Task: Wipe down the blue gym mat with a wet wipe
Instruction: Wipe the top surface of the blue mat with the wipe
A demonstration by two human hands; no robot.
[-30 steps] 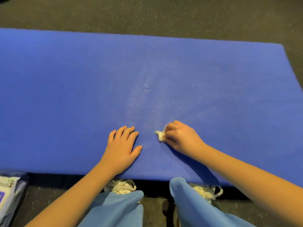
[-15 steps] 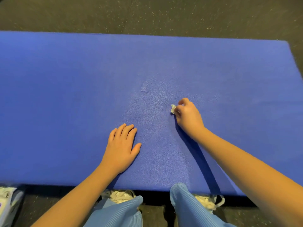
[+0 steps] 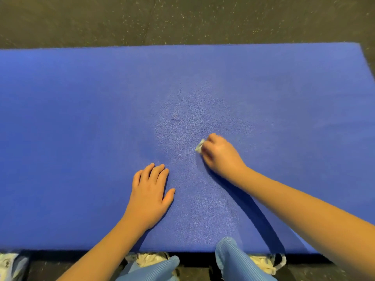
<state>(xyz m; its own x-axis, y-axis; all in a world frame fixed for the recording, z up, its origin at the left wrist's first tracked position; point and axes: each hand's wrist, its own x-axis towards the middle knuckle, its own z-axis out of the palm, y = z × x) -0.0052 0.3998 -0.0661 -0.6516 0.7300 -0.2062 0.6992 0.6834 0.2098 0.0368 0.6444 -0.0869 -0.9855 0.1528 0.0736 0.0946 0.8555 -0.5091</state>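
Observation:
The blue gym mat [image 3: 81, 118] fills most of the view, lying on a dark speckled floor. My right hand [image 3: 221, 155] grips a small bunched white wet wipe [image 3: 199, 146] and presses it onto the mat right of centre; the hand is motion-blurred. Only the wipe's left end shows past my fingers. My left hand [image 3: 151, 191] rests flat on the mat near its front edge, fingers straight and together. A small dark mark [image 3: 175, 119] sits on the mat above and between my hands.
The dark speckled floor [image 3: 182, 19] runs beyond the mat's far edge. My knees in light blue trousers [image 3: 231, 258] and white shoes [image 3: 150, 258] sit at the mat's front edge. A white wipes pack [image 3: 10, 264] lies at the bottom left corner.
My right hand with the wipe slid away from me, then back toward me a little. My left hand stayed flat in place. The view shifted slightly.

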